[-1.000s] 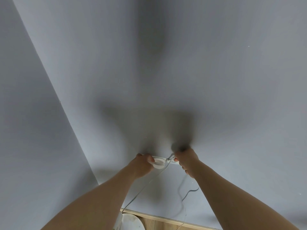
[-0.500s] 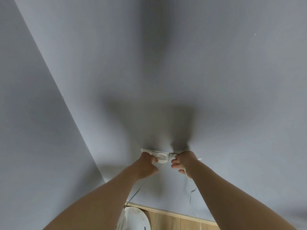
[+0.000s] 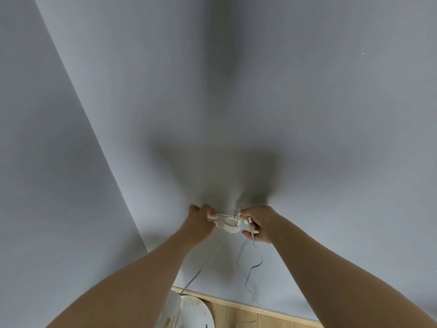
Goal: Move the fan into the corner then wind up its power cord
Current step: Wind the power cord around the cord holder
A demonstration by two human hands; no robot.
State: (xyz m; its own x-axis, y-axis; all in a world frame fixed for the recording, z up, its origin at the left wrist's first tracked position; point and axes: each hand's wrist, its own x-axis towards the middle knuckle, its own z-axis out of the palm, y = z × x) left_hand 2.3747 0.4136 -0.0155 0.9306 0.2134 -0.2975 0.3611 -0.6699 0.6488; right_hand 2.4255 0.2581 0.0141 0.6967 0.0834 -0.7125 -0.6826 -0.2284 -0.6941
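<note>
A: Grey-blue walls (image 3: 71, 209) meet in a seam at left, running down to the corner. Where's the fan?

B: White fan (image 3: 196, 308) is at the bottom of view, only partly seen. It stands on the wood floor (image 3: 227, 316), at the floor's edge by the skirting board (image 3: 236, 303), near the corner.

A: Hands?

B: Both are held up in front of the wall, arms out. Left hand (image 3: 198, 221) has its fingers curled round one end of a white plastic part (image 3: 228, 223). The part is round-bodied; can't tell exactly what it is.

A: Cord?

B: Flat white power cord (image 3: 204, 263) runs straight & taut from that part down to the fan, btwn the forearms. Right hand (image 3: 259, 224) is just beside the part's other end, thumb & fingers pinching the cord there.

A: Rest of the cord?

B: A slack length hangs below the right hand, wavy, down past the skirting board to the floor.
</note>
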